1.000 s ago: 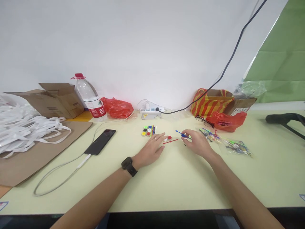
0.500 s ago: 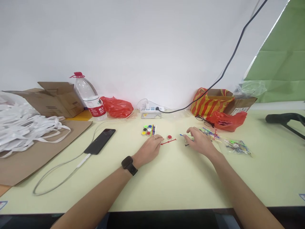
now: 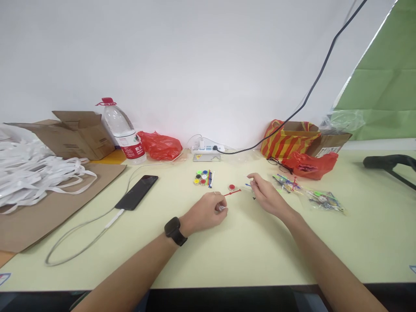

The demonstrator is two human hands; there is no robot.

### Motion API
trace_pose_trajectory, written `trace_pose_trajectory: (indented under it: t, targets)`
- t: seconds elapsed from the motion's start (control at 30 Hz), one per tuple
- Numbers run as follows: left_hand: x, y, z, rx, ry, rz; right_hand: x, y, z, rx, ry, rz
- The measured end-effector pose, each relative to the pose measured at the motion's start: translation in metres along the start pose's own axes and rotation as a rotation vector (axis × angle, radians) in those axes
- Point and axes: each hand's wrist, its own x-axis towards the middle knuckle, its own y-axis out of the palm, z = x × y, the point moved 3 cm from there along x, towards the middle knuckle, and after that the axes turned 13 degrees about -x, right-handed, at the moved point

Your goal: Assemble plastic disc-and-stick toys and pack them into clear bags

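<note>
Your left hand (image 3: pixel 208 210), black watch on the wrist: fingers curled well in, thumb against them, around a small pale round plastic piece (image 3: pixel 221 208). Only one face shows; how firmly you grip it, I can't tell.

Your right hand (image 3: pixel 267 195): fingers drawn together, thumb near the index finger, little gap. The tip of a thin blue plastic arrow (image 3: pixel 247 185) shows just beside the fingertips; whether they have hold of it or anything else, can't tell.

Between the hands, on the pale yellow-green tabletop (image 3: pixel 240 247): a round red-topped plastic piece (image 3: pixel 232 187) and a slim red plastic arrow (image 3: pixel 233 193), its near end close to your left knuckles. Lift your left hand clear before turning it, or you may nudge that arrow.

Handling, my judgement: bring the pale piece out to your fingertips, pinch by the rim, face in sight. Small smooth rounds probably roll if dropped; work low. Pinch thin arrows mid-shaft, lightly; they look bendable.
</note>
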Motion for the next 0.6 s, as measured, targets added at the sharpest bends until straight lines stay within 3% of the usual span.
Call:
trace_pose_trajectory:
  t: [0.13, 0.43, 0.6]
  targets:
    - [-0.001, 0.013, -0.004, -0.114, 0.014, 0.094, -0.001, 0.0, 0.007, 0.149, 0.015, -0.029]
    - [0.004, 0.013, 0.019, -0.426, -0.185, -0.056, -0.004, 0.005, 0.031, 0.548, -0.123, 0.179]
    - [0.006, 0.013, 0.019, -0.624, -0.194, -0.098, -0.009, 0.017, 0.047, 0.613, -0.179, 0.173]
